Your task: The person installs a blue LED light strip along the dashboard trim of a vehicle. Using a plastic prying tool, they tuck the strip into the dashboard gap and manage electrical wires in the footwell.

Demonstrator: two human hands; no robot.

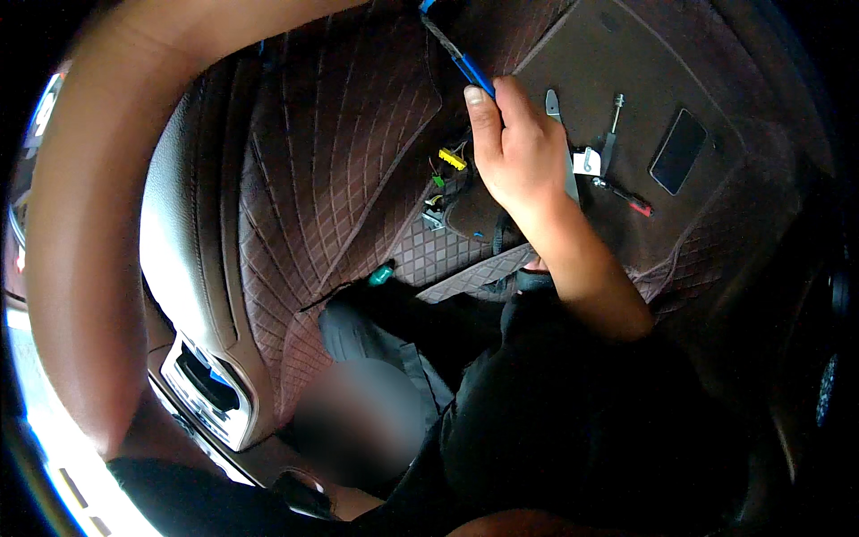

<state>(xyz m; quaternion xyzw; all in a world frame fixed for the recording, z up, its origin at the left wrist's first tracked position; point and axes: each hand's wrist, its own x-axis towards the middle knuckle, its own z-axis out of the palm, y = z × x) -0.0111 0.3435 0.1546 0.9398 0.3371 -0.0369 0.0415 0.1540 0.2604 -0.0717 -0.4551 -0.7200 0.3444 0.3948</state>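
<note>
My right hand (519,148) is closed on a slim blue-and-grey tool (472,73), thumb and fingers wrapped round its blue lower end. A grey, twisted-looking stretch (441,38) runs up from there to another blue part at the top edge. Just below and left of the hand lie a yellow connector (452,159) and a small green piece (438,182) among loose wires. Partly hidden behind the wrist is a flat grey blade-like tool (552,106). My left arm (85,242) curves up the left side, very near the camera, and its hand is out of the picture.
On the brown mat (626,54) lie a socket driver (613,134), a white tag (586,162), a red-and-black tool (639,207) and a dark phone (678,152). A teal-green piece (380,275) rests lower left. Quilted brown lining (331,170) rises to the left.
</note>
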